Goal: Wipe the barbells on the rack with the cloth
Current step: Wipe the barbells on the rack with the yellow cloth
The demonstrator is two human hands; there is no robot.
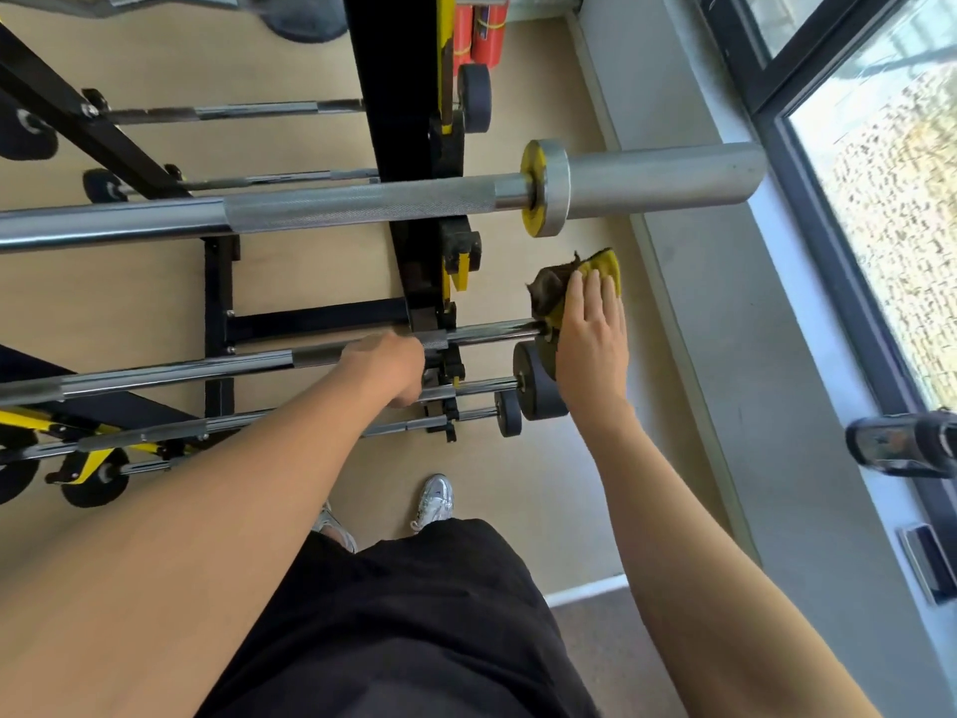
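At centre right, right grip point(590, 349): fingers straight and close together, palm pressing the cloth point(603, 266) against the far end of a thin chrome barbell point(492, 331).
At centre, left grip point(386, 367): fingers curled round the same bar's shaft, just beside the rack point(393, 95) upright.
Cloth: yellow and brown, bunched under the right fingertips over the bar's end, just above a black weight point(541, 388) on the next bar down.
Rack: black and yellow, with several barbells lying across it; a thick silver barbell point(362, 209) spans the frame above both hands.
Doing it well: the left grip should likely steady the bar while the cloth is wrapped round the end rather than patted on it. It can then be drawn along the shaft as the bar is turned.
Writing: none readable. Two red cylinders point(487, 28) at top centre carry a band too blurred to read.
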